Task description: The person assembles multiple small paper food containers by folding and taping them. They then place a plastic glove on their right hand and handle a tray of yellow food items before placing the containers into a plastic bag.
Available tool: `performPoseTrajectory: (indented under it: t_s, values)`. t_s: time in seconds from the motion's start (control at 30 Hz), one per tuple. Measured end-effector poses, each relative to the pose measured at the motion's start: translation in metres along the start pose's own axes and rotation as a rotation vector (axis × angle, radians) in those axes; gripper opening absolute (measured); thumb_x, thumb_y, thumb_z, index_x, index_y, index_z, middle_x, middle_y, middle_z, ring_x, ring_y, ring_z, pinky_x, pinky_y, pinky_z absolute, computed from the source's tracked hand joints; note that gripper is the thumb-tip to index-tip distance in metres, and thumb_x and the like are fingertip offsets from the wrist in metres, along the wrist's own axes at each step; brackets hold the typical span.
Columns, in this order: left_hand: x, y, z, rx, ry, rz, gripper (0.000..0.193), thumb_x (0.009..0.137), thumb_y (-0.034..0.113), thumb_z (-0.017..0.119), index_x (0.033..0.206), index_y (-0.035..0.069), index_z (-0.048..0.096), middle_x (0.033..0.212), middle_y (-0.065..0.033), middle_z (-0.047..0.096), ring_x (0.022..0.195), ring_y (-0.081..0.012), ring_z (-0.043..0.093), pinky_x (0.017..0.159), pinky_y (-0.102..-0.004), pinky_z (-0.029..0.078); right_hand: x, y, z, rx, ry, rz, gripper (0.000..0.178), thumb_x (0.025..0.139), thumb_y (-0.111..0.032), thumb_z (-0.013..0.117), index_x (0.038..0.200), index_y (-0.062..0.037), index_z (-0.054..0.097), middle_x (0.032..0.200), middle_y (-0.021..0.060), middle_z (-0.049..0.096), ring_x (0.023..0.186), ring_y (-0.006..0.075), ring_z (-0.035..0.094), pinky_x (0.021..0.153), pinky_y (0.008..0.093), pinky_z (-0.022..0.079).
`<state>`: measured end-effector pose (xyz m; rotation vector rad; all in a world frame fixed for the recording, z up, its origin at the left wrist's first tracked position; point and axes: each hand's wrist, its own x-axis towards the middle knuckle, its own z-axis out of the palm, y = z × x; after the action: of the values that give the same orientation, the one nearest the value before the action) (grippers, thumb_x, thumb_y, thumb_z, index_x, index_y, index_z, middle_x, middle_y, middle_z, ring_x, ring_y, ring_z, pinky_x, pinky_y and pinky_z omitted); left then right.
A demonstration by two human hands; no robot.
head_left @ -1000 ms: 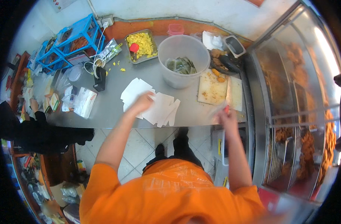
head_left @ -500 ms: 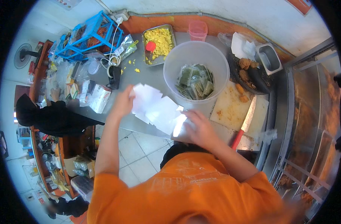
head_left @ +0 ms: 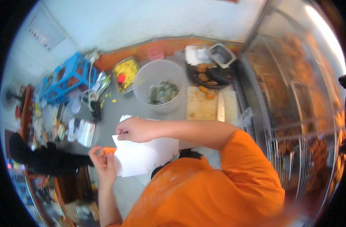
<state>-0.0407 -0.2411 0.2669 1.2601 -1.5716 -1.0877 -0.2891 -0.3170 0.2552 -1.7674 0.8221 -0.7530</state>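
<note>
A flat white cardboard box blank [head_left: 150, 153] with cut flaps lies across the space over the table's front edge; one folded bit at its left side shows orange. My left hand [head_left: 104, 162] pinches that left side between thumb and fingers. Reaching across from the right, my right hand [head_left: 137, 129] is closed on the upper left edge of the blank, its fingertips partly hidden. Just beyond stands a translucent round tub [head_left: 139, 85] holding several small green-filled packets [head_left: 163, 92].
A metal tray of yellow pieces [head_left: 125, 72] with a red scoop sits behind, left of the tub. To the right are a cutting board [head_left: 197, 108], a knife [head_left: 221, 108], a dark mortar [head_left: 218, 76] and a glass-fronted food cabinet [head_left: 290, 83]. A blue crate [head_left: 69, 77] stands at far left.
My right hand has crossed leftward from the blank's right end to its upper left edge. The left hand has come lower and nearer me. The whole view has shifted.
</note>
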Motion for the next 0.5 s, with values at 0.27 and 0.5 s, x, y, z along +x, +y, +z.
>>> performPoseTrajectory:
  t_s: [0.27, 0.5]
  values:
    - [0.009, -0.003, 0.023, 0.332, 0.167, 0.596, 0.012, 0.097, 0.0, 0.066, 0.108, -0.003, 0.068, 0.117, -0.017, 0.07, 0.111, -0.0323, 0.066, 0.101, -0.0435, 0.05, -0.079, -0.018, 0.103, 0.084, 0.783, 0.051, 0.024, 0.099, -0.022, 0.067, 0.107, -0.0003, 0.072, 0.092, 0.0143, 0.073, 0.085, 0.0179, 0.066, 0.078, 0.0346, 0.053]
    - [-0.135, -0.013, 0.096, -0.032, -0.166, 0.42, 0.015, 0.099, 0.009, 0.066, 0.108, -0.002, 0.072, 0.098, -0.0124, 0.073, 0.091, -0.0216, 0.065, 0.087, -0.0347, 0.051, -0.216, -0.04, 0.235, 0.586, 1.545, 0.308, 0.028, 0.105, -0.029, 0.062, 0.114, -0.0037, 0.071, 0.103, 0.0028, 0.069, 0.093, 0.0118, 0.061, 0.082, 0.0304, 0.051]
